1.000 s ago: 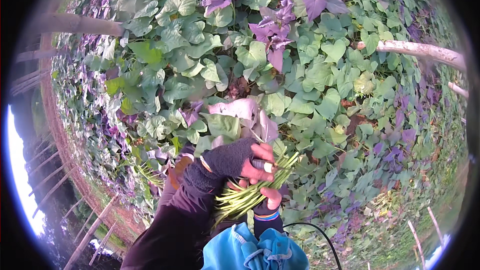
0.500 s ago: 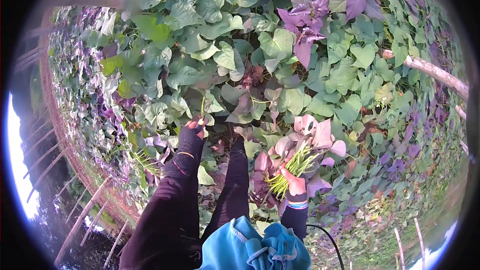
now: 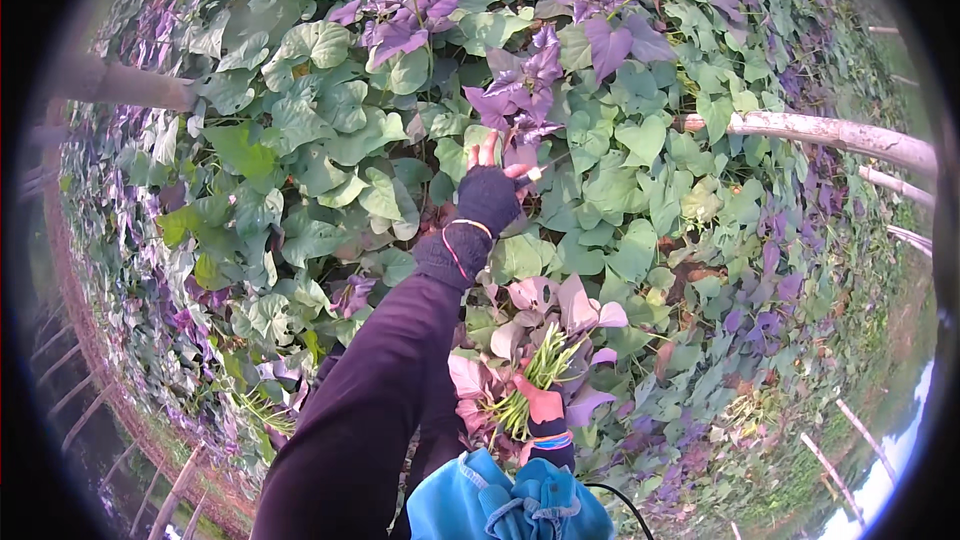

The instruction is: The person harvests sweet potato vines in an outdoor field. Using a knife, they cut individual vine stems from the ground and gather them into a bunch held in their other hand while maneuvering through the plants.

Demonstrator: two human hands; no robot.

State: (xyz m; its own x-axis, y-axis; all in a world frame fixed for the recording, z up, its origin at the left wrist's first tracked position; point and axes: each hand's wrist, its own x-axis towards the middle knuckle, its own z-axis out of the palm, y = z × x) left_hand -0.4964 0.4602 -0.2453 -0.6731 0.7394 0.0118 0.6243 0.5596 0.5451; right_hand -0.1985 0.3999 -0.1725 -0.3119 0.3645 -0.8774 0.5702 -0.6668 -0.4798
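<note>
Sweet potato vines (image 3: 350, 150) with green and purple heart-shaped leaves spread in front of me. My left hand (image 3: 490, 185), in a dark fingerless glove, reaches up among them, beside a cluster of purple leaves (image 3: 515, 95). Two fingertips point toward that cluster. A small pale object, too small to name, is pinched at the hand's right side. Lower down, my right hand (image 3: 540, 405) is closed around a bunch of cut sweet potato stems (image 3: 545, 365). The bunch's purplish leaves (image 3: 575, 305) fan out around the fist.
A wooden pole (image 3: 830, 130) juts in from the right, and a thicker one (image 3: 140, 85) from the upper left. Thin stakes (image 3: 170, 500) line the lower left edge. Blue cloth (image 3: 510, 500) hangs at my front, with a black cord (image 3: 625, 505) beside it.
My left hand has moved up and to the right, from the low foliage to the purple leaf cluster. My right hand still grips the bunch. The whole view has shifted slightly.
</note>
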